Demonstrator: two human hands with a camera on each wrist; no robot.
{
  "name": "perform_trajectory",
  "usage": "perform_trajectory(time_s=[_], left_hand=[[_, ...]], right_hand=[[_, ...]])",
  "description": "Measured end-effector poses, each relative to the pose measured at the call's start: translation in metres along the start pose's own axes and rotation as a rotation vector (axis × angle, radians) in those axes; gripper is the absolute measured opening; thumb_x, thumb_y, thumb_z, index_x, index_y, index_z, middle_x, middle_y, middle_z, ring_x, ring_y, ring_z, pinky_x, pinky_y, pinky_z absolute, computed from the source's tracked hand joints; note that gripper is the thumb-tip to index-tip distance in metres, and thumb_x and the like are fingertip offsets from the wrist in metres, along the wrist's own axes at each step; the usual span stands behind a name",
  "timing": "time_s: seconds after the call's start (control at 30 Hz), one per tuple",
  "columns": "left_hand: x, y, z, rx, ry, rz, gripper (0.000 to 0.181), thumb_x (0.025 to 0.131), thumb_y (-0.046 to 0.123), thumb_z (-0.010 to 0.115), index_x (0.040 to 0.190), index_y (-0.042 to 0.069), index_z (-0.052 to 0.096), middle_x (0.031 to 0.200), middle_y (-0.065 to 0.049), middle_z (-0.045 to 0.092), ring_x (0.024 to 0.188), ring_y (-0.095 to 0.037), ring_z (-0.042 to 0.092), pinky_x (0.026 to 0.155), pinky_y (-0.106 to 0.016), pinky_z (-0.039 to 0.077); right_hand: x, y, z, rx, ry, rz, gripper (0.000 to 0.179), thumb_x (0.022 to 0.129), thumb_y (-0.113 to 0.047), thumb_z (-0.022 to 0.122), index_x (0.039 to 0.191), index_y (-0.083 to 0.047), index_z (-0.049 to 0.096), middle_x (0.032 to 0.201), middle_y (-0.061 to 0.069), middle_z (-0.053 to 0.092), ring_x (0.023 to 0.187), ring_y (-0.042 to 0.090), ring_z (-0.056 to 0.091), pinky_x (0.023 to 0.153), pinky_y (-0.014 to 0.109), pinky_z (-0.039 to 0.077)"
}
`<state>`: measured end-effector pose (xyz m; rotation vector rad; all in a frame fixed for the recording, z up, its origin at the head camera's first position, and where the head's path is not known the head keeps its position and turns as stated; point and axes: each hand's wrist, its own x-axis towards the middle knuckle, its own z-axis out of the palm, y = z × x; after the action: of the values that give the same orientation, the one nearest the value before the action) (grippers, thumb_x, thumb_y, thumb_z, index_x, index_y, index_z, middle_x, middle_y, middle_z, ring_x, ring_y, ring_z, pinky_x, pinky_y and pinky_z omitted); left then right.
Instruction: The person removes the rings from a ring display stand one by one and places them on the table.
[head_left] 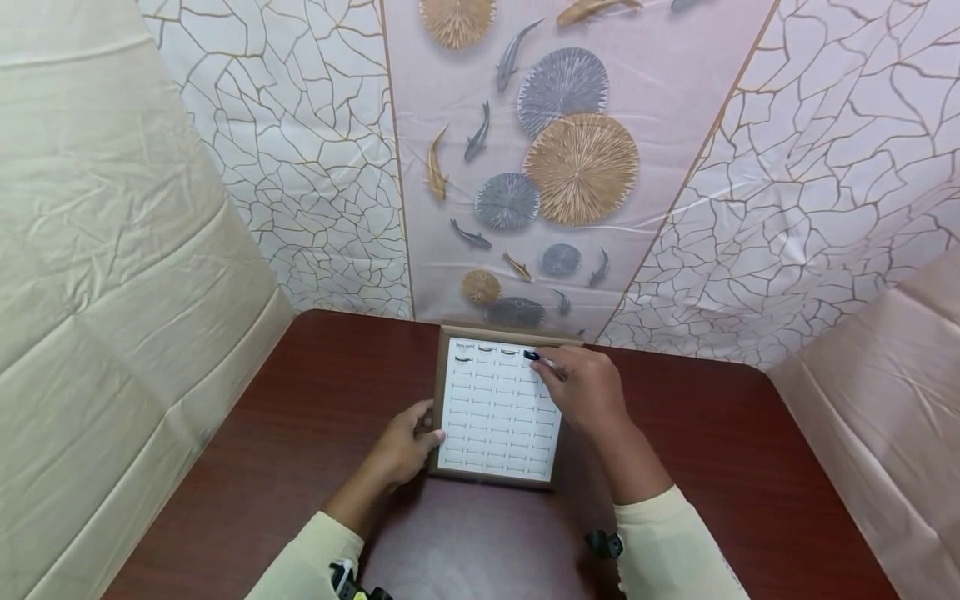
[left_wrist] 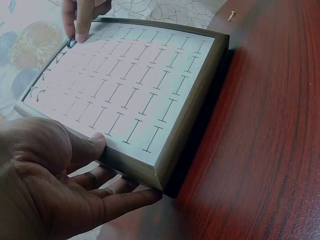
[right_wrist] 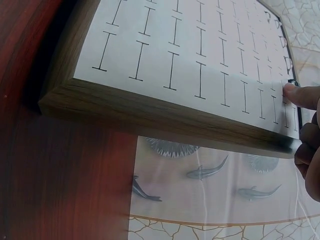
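Observation:
A wooden-framed white board (head_left: 498, 412) leans up on the table, its face marked with rows of short dark I-shaped lines. My left hand (head_left: 405, 443) grips its left edge, thumb on the front rim and fingers behind, as the left wrist view also shows. At the upper right of the board, my right hand (head_left: 585, 383) pinches a small dark blue ring-like piece (head_left: 531, 356) against the face, in the top row. Several small thin curved pieces (head_left: 486, 349) sit along the top rows to the left of it.
The dark red wooden table (head_left: 315, 392) surrounds the board. A patterned cloth wall (head_left: 322, 150) rises right behind the board's top, with plain cream cloth (head_left: 90, 333) at the left side. A small gold-coloured pin-like piece (left_wrist: 232, 16) lies on the table.

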<state>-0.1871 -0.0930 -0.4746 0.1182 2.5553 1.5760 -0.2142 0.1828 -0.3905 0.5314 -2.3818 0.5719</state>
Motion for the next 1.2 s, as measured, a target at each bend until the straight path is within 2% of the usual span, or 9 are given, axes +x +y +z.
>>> perform_trajectory(time_s=[0.17, 0.33, 0.47, 0.8, 1.2], left_hand=[[0.0, 0.001, 0.0, -0.002, 0.002, -0.003, 0.059, 0.104, 0.006, 0.071, 0.157, -0.006, 0.049, 0.138, -0.029, 0.066, 0.133, -0.044, 0.063, 0.117, -0.061, 0.051], [0.001, 0.002, 0.001, 0.007, 0.01, 0.012, 0.055, 0.103, 0.005, 0.071, 0.154, -0.005, 0.052, 0.133, -0.027, 0.067, 0.125, -0.041, 0.066, 0.111, -0.059, 0.055], [0.001, 0.002, 0.001, 0.004, 0.015, 0.016, 0.054, 0.102, 0.003, 0.071, 0.152, -0.006, 0.052, 0.131, -0.028, 0.068, 0.122, -0.04, 0.067, 0.11, -0.058, 0.056], [0.001, 0.0, 0.002, 0.0, 0.012, 0.024, 0.053, 0.102, 0.002, 0.071, 0.151, -0.007, 0.053, 0.13, -0.029, 0.069, 0.121, -0.039, 0.069, 0.108, -0.057, 0.057], [0.001, -0.001, 0.001, 0.002, 0.012, 0.021, 0.056, 0.102, 0.003, 0.072, 0.153, -0.007, 0.052, 0.131, -0.03, 0.068, 0.123, -0.04, 0.067, 0.109, -0.057, 0.057]], right_hand=[[0.002, 0.001, 0.001, 0.026, 0.015, 0.001, 0.02, 0.088, -0.004, 0.09, 0.108, -0.006, 0.087, 0.092, 0.011, 0.084, 0.066, 0.017, 0.067, 0.057, 0.036, 0.052], [0.002, 0.001, 0.0, 0.044, 0.007, 0.013, 0.019, 0.09, -0.003, 0.088, 0.109, -0.006, 0.087, 0.086, 0.011, 0.081, 0.064, 0.015, 0.058, 0.057, 0.032, 0.045], [0.0, 0.003, 0.0, 0.042, 0.033, -0.031, 0.019, 0.089, -0.001, 0.088, 0.107, -0.005, 0.087, 0.08, 0.01, 0.078, 0.062, 0.012, 0.052, 0.056, 0.029, 0.041], [-0.003, 0.009, 0.005, 0.057, 0.12, -0.166, 0.019, 0.085, 0.005, 0.087, 0.102, -0.002, 0.087, 0.076, 0.01, 0.076, 0.058, 0.01, 0.051, 0.052, 0.024, 0.038], [-0.006, 0.015, 0.008, 0.105, 0.151, -0.214, 0.019, 0.085, 0.007, 0.087, 0.102, -0.001, 0.086, 0.081, 0.012, 0.079, 0.058, 0.012, 0.057, 0.051, 0.027, 0.046]])
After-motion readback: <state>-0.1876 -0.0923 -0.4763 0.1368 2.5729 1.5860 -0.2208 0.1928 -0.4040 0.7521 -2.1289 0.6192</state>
